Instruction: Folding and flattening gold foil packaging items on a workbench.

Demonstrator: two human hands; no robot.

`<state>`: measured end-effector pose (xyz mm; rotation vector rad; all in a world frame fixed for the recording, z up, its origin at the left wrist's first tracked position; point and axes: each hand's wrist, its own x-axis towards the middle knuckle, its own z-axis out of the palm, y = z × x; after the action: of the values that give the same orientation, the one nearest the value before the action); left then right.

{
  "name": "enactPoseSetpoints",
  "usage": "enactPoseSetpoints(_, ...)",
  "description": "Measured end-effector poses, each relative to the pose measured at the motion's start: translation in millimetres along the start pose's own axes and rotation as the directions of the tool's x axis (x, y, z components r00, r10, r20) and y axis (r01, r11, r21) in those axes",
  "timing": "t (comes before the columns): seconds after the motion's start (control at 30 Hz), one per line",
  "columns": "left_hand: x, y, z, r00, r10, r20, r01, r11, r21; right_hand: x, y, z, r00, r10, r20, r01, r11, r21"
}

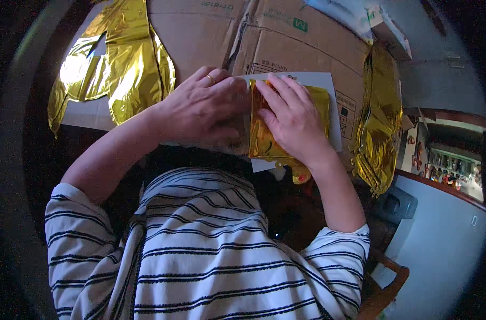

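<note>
1 right hand (295,117) lies spread on 1 folded gold foil (264,140) at 2 o'clock; left hand (208,104): grip, I cannot tell. 2 foils more: 1 wide foil (131,69), 10 o'clock; 1 narrow foil (380,133), 3.

The gold rectangular foil packet (320,104) looks glossy and creased; the flat white paper sheet (323,79), smooth; the brown cardboard surface (200,32), matt.

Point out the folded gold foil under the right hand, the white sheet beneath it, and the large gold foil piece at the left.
Folded gold foil (263,140): head view, its lower left part.
White sheet (334,133): head view, its right margin.
Large gold foil piece (129,64): head view, near its middle.
</note>
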<state>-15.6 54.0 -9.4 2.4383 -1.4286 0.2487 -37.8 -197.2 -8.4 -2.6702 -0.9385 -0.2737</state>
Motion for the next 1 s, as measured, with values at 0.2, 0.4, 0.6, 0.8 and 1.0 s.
enactPoseSetpoints(0.2, 2, 3, 1, 1.0, 0.004, 0.013, -0.004, 1.0, -0.016, -1, 0, 2, 1.0, -0.004, 0.007, 0.005, 1.0, -0.028)
enactPoseSetpoints(0.4, -1, -2, -2, 0.999, 0.034, 0.032, -0.034, 0.999, -0.022, 0, -2, 0, 1.0, 0.001, 0.017, -0.001, 1.0, -0.026)
enactPoseSetpoints(0.6, 0, -6, -2, 0.995, 0.072, 0.069, -0.068, 0.996, -0.058, 0, -2, 0, 1.0, 0.0, 0.015, 0.001, 1.0, -0.019)
enactPoseSetpoints(0.8, 0, -8, -5, 0.995, 0.069, 0.071, -0.065, 0.996, -0.052, 0, -2, -1, 1.0, 0.006, 0.03, -0.005, 1.0, -0.007)
enactPoseSetpoints(1.0, 0, -9, -7, 0.994, 0.083, 0.077, -0.081, 0.996, -0.029, 0, -2, -1, 0.999, 0.004, 0.043, -0.003, 1.0, -0.029)
